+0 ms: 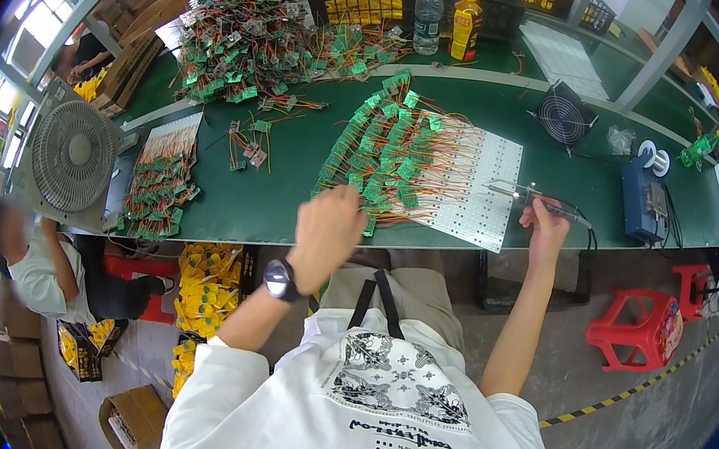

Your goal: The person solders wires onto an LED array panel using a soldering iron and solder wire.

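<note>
Probably wire-joining: right hand (pixel 546 225) clenched round cabled tool (pixel 563 211), reaching over white panel (pixel 501 165); left hand (pixel 329 228) beside green boards (pixel 394 135), grip can't tell. Next calls for steady aim.

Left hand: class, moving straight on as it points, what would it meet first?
Likely the small green rectangular circuit boards just beyond the left hand, though depth and existing contact are unclear.

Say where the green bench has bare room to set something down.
Bare: the front stretch of the green bench between the left wired panel and the left hand; a smaller patch beyond the right hand, between the white perforated sheet and the blue box. Crowded: the back-left heap of wired boards and the middle rows of boards.
</note>
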### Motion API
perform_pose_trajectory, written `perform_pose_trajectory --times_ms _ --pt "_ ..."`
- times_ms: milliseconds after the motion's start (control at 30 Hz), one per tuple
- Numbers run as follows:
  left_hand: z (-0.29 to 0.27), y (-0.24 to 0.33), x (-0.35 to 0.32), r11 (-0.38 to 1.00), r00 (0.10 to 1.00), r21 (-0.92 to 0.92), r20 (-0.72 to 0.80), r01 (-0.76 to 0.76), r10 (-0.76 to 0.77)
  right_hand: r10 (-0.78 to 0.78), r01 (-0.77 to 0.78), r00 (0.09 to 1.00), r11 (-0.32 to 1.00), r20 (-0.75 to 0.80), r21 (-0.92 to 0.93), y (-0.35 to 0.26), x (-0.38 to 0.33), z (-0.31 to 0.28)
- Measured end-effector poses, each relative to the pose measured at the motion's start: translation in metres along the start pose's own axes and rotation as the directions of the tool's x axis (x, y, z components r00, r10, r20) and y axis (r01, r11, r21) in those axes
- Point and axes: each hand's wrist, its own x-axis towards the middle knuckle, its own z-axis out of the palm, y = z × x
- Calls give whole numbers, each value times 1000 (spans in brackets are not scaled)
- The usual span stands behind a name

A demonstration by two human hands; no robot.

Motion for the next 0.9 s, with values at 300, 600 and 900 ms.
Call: perform_pose_trajectory --times_ms 300,600,900 --pt "75 53 -36 951 956 -102 -65 -292 286 18 -18 1000 999 -18 26 1 -2 4" --pt "78 26 2 915 919 -88 -16 -393 393 -23 28 994 999 -103 47 4 -2 -2" --pt "54 -8 53 867 923 -346 -266 -360 277 -25 27 997 999 -69 21 8 0 -5"
